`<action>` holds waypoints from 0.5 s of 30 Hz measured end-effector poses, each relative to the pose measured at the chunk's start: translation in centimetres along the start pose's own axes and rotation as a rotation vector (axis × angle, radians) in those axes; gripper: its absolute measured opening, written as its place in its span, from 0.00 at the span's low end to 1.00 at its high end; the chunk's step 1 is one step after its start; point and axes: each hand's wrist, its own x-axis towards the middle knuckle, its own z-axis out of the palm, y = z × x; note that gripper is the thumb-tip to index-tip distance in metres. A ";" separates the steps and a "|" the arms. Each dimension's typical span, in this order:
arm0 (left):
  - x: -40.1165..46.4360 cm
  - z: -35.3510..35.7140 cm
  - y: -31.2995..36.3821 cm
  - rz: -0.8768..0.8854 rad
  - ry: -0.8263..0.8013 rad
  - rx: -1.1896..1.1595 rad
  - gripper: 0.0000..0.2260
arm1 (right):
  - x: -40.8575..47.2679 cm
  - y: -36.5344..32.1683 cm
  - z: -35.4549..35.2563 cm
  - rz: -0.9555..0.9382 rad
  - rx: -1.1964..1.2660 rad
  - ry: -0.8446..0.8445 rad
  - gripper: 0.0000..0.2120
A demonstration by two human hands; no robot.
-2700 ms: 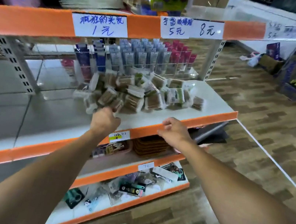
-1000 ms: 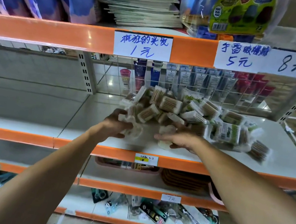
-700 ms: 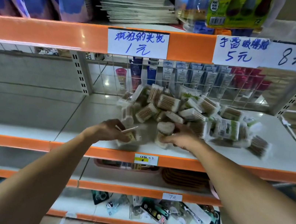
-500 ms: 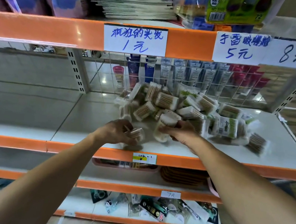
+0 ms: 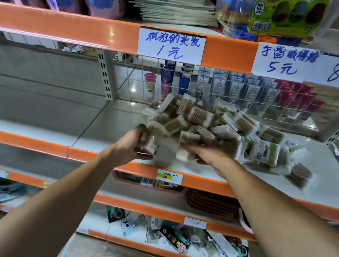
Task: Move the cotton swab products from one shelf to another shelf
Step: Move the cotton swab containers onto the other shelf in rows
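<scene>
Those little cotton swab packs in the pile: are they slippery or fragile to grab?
The cotton swab packs look clear-wrapped and glossy, so probably a bit slippery. Each hand, left hand and right hand, holds one easily, so likely light. Heaped loosely, neighbours may slide.

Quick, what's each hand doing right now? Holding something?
Left hand: fingers curled round a pack of cotton swabs.
Right hand: fingers gripping another cotton swab pack at the front of the pile.

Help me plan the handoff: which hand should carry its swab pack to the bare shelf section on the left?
Left. The left hand already grips a swab pack nearest the bare shelf.
</scene>
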 end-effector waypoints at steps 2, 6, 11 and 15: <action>-1.0 -0.3 -0.1 -0.010 0.025 -0.036 0.16 | 0.2 -0.6 0.8 -0.012 -0.039 -0.045 0.18; -3.0 -1.7 -0.8 0.045 0.046 -0.005 0.22 | 0.6 -2.0 2.9 -0.003 -0.063 -0.122 0.28; -5.7 -4.3 -2.2 0.094 0.072 -0.087 0.19 | 0.1 -3.5 5.8 -0.045 -0.052 -0.197 0.34; -8.4 -6.4 -3.8 0.138 0.130 -0.144 0.24 | -1.0 -4.7 8.7 -0.084 -0.046 -0.252 0.23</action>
